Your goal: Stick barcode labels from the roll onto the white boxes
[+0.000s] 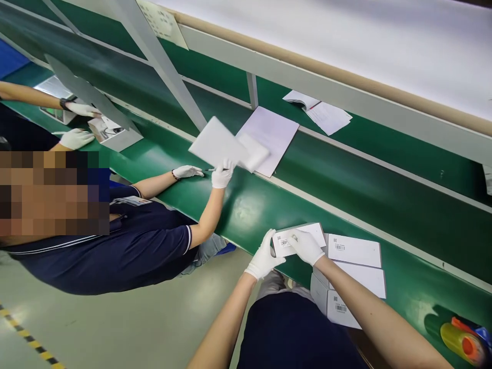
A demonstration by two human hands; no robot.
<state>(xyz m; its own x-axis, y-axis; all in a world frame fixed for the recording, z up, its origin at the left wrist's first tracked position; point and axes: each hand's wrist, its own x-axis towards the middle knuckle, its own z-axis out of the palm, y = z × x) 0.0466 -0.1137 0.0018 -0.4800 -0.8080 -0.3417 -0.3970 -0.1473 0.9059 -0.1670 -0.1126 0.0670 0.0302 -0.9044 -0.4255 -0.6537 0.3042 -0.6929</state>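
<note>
in the head view, the white box (283,251) is held over the table (246,210) near its front edge, long axis running left to right, tipped up rightward. the left hand (265,258) grips its near left end; the right hand (308,247) rests bent fingertips beside the barcode label (283,242), whether pinching anything i cannot tell. the box looks slim, plain and matte.

Factory workshop, packing or assembly line by the look of it: long green counter (246,215) under a pale frame (163,61), three people (154,256) working along it in white gloves (222,178) and dark tops (96,264). Like white boxes (357,251) bear barcodes (340,308); yellow-and-black tape (33,339) marks the smooth, pale floor (134,323).
</note>
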